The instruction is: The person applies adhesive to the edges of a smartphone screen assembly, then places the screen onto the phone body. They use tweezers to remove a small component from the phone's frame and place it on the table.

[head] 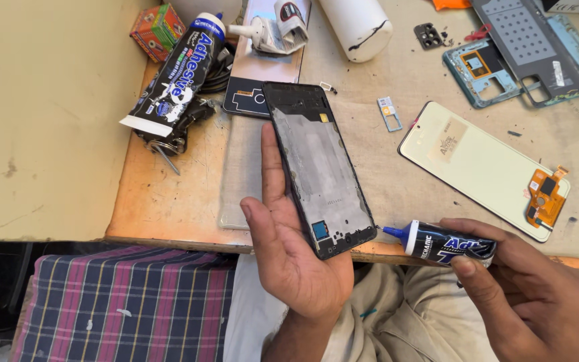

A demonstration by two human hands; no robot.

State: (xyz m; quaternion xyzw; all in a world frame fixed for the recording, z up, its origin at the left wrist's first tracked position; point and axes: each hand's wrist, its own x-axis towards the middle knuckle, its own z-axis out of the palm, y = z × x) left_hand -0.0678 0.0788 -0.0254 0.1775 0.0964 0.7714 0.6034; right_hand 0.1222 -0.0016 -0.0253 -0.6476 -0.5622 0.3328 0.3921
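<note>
The left hand (289, 248) cradles a bare black phone frame (317, 167) on its open palm, fingers flat along the frame's left edge, just above the near edge of the desk (169, 201). The right hand (524, 295) is clamped on a small black adhesive tube (447, 243), blue nozzle touching the frame's near right corner — no glue bead shows, so gluing looks barely begun. The detached screen (477, 167) lies face down to the right, not yet fitted.
</note>
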